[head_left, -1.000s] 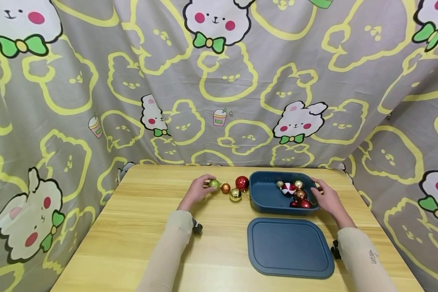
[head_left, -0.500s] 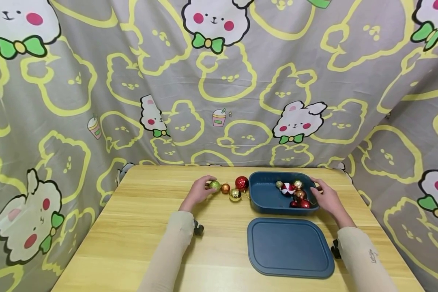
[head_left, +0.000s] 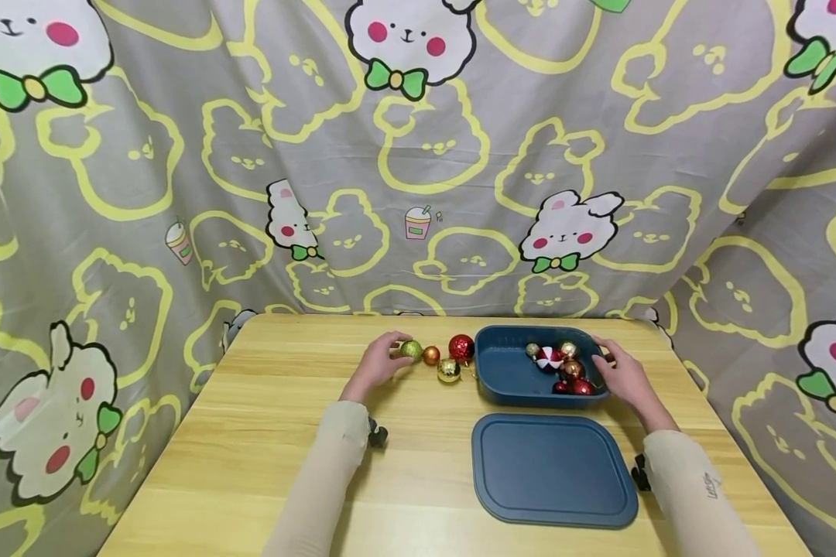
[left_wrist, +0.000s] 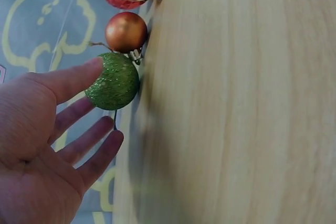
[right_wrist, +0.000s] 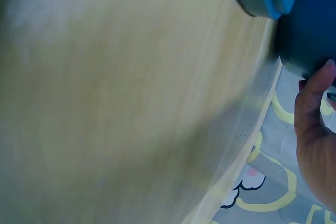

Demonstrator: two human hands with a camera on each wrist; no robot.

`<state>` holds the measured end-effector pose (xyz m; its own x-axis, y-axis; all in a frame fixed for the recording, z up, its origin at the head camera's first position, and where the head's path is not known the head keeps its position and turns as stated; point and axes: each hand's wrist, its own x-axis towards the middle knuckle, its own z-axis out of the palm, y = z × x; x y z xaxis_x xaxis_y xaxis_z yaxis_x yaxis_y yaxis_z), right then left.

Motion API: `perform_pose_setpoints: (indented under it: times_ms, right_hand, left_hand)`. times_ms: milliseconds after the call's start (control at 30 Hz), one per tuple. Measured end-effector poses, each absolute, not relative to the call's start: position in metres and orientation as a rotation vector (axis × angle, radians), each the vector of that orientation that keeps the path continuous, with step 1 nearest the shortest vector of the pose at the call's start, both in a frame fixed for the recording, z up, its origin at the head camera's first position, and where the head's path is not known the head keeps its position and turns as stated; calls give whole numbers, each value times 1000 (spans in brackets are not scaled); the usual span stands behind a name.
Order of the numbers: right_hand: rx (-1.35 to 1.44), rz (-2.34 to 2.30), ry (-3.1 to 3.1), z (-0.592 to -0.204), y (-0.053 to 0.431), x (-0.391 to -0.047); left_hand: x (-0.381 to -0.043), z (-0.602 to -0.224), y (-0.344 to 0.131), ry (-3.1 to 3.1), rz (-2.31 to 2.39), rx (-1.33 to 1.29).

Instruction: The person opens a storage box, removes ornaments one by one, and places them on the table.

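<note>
We enter first a left hand point(left_wrist: 47, 135), its thumb on a green glitter ball point(left_wrist: 112, 81) and forefinger passing behind, the ball lightly pinched between them, the other fingers spread and nearly straight; the green glitter ball lies at the left end of a loose group, well left of the blue container point(head_left: 505, 375), though whether it bears on the table we cannot tell. Next, just beside it, an orange ball point(head_left: 431, 355); then a shiny gold ball point(head_left: 449, 370) and, behind it, a larger red ball point(head_left: 461, 348), near the container's left wall. Item, a right hand point(head_left: 623, 379), fingers bent about the container's right end and gripping it there, the fingertips partly hidden from us. Within the container, gathered to the right, we count a red-and-white ball point(head_left: 549, 358), a brown ball point(head_left: 573, 369), two pale gold balls point(head_left: 568, 350) and red pieces point(head_left: 581, 387). Item, one blue lid point(head_left: 554, 470), flat in front of the container. We record also a wooden table point(head_left: 237, 464), two pale sleeves point(head_left: 320, 480) and a grey curtain point(head_left: 418, 155) printed with yellow outlines and white rabbits
</note>
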<state>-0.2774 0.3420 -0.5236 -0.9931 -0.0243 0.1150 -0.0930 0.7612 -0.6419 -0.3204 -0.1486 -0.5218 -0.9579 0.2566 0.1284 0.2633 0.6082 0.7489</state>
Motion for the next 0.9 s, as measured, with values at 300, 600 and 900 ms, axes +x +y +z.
perform_pose_setpoints:
  times_ms: [300, 600, 900]
  right_hand:
    - [78, 1059, -2862, -523, 341, -278]
    - [71, 1057, -2869, -520, 339, -276]
    - [71, 1067, -2869, -520, 339, -275]
  left_hand:
    - [-321, -519, -147, -2815, -1296, -427]
    - [-323, -513, -144, -2812, -1223, -437]
    - [-320, -494, -103, -2709, -1155, -612]
